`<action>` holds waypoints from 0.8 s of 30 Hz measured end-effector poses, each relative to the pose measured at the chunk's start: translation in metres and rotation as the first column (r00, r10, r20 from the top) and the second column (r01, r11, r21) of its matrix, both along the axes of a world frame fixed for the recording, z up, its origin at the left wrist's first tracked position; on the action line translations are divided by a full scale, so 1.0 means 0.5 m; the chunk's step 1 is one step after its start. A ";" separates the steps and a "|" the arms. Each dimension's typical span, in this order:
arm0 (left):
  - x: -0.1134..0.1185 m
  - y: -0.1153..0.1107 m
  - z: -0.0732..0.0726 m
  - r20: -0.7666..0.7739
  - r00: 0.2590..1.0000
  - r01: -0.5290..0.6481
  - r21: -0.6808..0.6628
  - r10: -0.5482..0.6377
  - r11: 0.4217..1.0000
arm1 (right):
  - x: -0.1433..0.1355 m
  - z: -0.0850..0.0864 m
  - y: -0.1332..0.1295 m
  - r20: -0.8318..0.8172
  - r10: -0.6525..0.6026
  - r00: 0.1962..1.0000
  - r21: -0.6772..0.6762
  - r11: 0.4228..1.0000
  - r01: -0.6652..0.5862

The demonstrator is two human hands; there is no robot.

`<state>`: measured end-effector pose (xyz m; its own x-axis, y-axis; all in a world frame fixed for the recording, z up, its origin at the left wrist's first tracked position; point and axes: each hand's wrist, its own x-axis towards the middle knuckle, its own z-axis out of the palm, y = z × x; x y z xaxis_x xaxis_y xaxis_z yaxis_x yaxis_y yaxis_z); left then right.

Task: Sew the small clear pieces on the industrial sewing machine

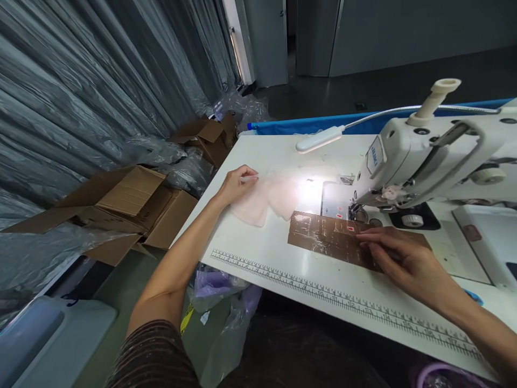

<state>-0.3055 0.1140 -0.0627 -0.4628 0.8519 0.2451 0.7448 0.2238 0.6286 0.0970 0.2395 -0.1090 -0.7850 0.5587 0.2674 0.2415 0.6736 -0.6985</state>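
Observation:
My left hand (239,184) is closed in a pinch at the upper left edge of a pale pink, sheer fabric piece (251,207). A second pale piece of the same look (280,198) lies beside it to the right, partly washed out by the lamp's glare. My right hand (399,256) has thumb and index finger nearly together over a brown taped sheet (319,231); anything between those fingertips is too small to make out. Just beyond them, a small red and white label (350,229) lies on the sheet. The white sewing machine's (398,156) needle area is right behind.
A slim lamp (321,140) on a bendy neck shines onto the white table (250,245). A printed ruler (301,283) follows its front edge. Cardboard boxes (129,194) and clear plastic stand left of the table. A blue object (473,296) lies near my right wrist.

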 end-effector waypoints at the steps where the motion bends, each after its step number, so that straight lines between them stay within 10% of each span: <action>1: 0.011 0.002 0.004 0.025 0.999 0.026 0.011 -0.027 1.000 | -0.003 0.003 -0.003 -0.009 0.003 1.000 0.005 1.000 -0.003; 7: 0.170 0.019 0.020 0.259 0.887 0.400 -0.017 -0.382 0.917 | -0.044 0.044 -0.036 -0.110 0.087 0.990 0.074 0.994 -0.079; 14: 0.364 0.008 0.051 0.454 0.413 0.879 0.028 -0.790 0.476 | -0.040 0.079 -0.068 -0.174 0.390 0.904 -0.253 0.869 -0.424; 18: 0.343 0.032 0.055 0.460 0.502 0.817 0.024 -0.732 0.576 | -0.019 0.083 -0.058 0.003 0.562 0.827 -0.743 0.555 -0.374; 20: 0.313 0.049 0.038 0.486 0.547 0.783 -0.011 -0.681 0.621 | -0.015 0.078 -0.038 0.102 0.570 0.815 -0.830 0.501 -0.246; 24: 0.271 0.071 -0.013 0.499 0.660 0.687 -0.099 -0.561 0.720 | -0.024 0.066 0.023 0.354 0.360 0.863 -0.563 0.819 -0.111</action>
<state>-0.1700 0.1493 -0.0693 0.2055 0.9730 -0.1048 0.4545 0.0000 0.8908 0.0851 0.2508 -0.0759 -0.8715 0.2944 -0.3922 0.4775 0.3269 -0.8156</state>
